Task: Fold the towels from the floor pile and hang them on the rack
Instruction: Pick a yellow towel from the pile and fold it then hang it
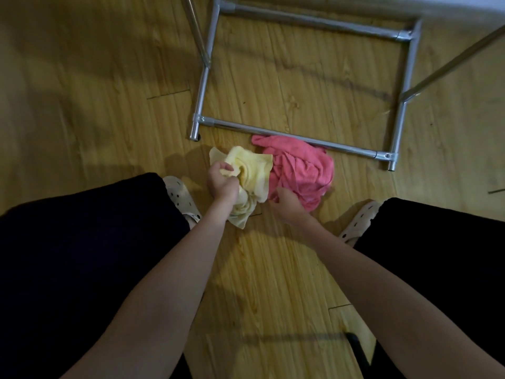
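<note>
A crumpled yellow towel (252,170) lies on the wooden floor beside a bunched pink towel (303,166), the two touching. My left hand (221,181) grips a fold of the yellow towel from above. My right hand (287,205) sits at the near edge of the pink towel with fingers curled; whether it holds cloth I cannot tell. The metal rack (289,135) shows only its base frame just beyond the towels, and the pink towel touches its front bar.
My legs in dark trousers and pale perforated clogs (181,196) flank the towels on both sides. Slanted rack tubes (198,31) rise at the top left and top right. A white wall edge runs along the top right.
</note>
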The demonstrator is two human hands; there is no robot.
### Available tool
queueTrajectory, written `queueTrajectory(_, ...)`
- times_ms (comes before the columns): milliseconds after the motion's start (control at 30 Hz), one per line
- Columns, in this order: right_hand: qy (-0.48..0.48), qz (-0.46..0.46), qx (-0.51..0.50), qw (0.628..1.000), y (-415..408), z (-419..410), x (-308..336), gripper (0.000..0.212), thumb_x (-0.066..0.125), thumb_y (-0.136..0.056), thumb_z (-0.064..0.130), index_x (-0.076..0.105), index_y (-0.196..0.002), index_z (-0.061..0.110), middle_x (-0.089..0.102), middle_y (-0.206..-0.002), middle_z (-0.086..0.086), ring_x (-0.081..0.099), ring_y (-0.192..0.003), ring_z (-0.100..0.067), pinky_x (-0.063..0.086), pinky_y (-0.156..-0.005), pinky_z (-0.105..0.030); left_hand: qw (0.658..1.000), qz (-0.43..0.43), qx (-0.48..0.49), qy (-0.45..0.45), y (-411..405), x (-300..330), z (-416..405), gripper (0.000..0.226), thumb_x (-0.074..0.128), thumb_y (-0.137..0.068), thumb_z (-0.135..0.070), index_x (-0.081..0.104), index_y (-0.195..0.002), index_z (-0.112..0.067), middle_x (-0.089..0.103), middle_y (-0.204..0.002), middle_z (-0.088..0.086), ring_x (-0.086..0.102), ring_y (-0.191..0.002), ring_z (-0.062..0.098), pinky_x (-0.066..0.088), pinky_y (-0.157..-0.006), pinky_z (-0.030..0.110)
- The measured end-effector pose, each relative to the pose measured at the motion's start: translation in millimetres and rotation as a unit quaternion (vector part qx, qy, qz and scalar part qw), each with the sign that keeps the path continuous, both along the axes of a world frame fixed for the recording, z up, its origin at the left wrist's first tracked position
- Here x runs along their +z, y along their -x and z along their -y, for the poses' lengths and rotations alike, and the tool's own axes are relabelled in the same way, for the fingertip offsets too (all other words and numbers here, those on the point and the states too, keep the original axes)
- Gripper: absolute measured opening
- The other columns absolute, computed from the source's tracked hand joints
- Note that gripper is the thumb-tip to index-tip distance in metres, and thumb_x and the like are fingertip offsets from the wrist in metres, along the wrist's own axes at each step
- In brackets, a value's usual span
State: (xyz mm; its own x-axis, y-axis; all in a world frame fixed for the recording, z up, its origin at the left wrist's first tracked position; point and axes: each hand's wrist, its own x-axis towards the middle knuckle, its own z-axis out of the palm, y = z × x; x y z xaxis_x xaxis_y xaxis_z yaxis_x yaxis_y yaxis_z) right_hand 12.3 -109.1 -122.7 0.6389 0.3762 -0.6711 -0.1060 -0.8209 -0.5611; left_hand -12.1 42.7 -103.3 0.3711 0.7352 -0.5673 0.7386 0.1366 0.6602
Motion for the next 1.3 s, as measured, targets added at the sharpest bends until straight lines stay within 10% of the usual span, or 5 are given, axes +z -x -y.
queueTrajectory(333, -0.115, 0.090, -0.090, 0.985, 19.1, 33.1, 139.0, 0.046, 0.064, -0.085, 0.009, 0.043, -0.124, 0.000, 0.058, -0.096, -0.006, 0.058, -0.085, -0.021, 0.043, -0.069, -0.028, 0.957, 0.153, -0.245, 0.008, 31.9, 165.0, 22.4, 0.054, 0.051, -0.072, 0.019, 0.051, -0.104, -0.024, 0.061, -0.111, -0.001, 0.058, -0.102, 0.005, 0.045, -0.071, 0.005)
queueTrajectory(700, -0.335, 0.139, -0.018, 0.932, 41.1, 68.4, 310.1, 0.053, 0.063, -0.082, 0.010, 0.051, -0.133, 0.016, 0.058, -0.131, 0.000, 0.052, -0.123, -0.012, 0.042, -0.105, -0.038, 0.810, 0.316, -0.485, 0.091, 73.9, 362.8, 40.9, 0.040, 0.068, -0.071, 0.007, 0.056, -0.105, -0.013, 0.063, -0.100, 0.006, 0.062, -0.092, 0.015, 0.050, -0.083, 0.031)
queueTrajectory(933, -0.413, 0.077, -0.011, 0.908, 46.7, 86.5, 378.9, 0.014, 0.063, -0.073, 0.000, 0.060, -0.078, 0.013, 0.059, -0.076, 0.000, 0.055, -0.074, -0.015, 0.044, -0.068, -0.028, 0.815, 0.349, -0.456, 0.082, 87.2, 415.2, 41.0, 0.036, 0.074, -0.072, 0.005, 0.061, -0.101, -0.011, 0.067, -0.098, 0.000, 0.065, -0.092, 0.012, 0.055, -0.083, 0.028)
queueTrajectory(1300, -0.455, 0.072, -0.067, 0.885, 57.3, 93.5, 416.5, 0.015, 0.059, -0.060, 0.003, 0.047, -0.068, -0.001, 0.045, -0.064, -0.011, 0.044, -0.054, -0.017, 0.032, -0.046, -0.021, 0.839, 0.280, -0.467, 0.010, 105.8, 413.5, 36.0, 0.023, 0.069, -0.080, 0.000, 0.065, -0.099, -0.013, 0.068, -0.097, 0.000, 0.065, -0.087, 0.004, 0.054, -0.082, 0.020)
